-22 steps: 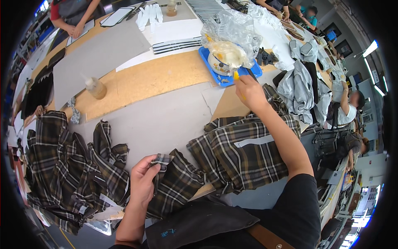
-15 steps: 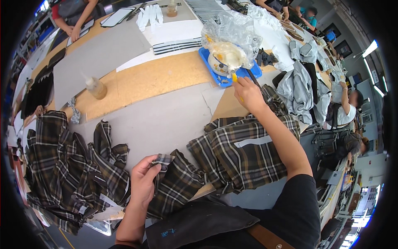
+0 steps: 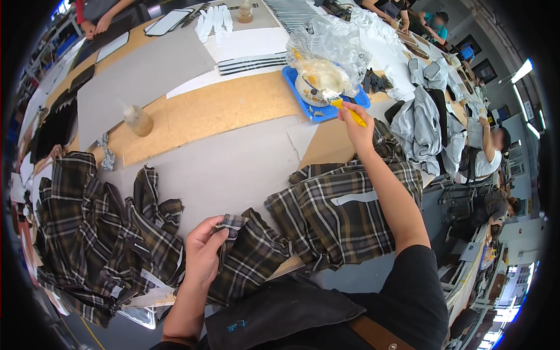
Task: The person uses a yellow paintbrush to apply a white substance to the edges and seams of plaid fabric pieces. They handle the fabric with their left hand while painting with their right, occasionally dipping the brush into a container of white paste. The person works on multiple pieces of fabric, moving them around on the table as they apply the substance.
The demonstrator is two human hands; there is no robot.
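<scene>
My left hand pinches the folded edge of a dark plaid fabric piece at the table's near edge. My right hand grips a yellow-handled brush, its head at the rim of a patterned bowl holding a pale, creamy substance. The bowl sits in a blue tray, with crumpled clear plastic over and behind it. Beneath my right forearm lies folded plaid cloth with a white strip.
Heaped plaid cloth lies left. A squeeze bottle stands near a grey board. Grey fabric pieces pile at right. Co-workers' hands show top left; several people work along the right side.
My right hand has turned and shifted slightly right, showing more of the yellow handle. My left hand stays on the fabric. The co-worker's hands at top left have moved upward.
</scene>
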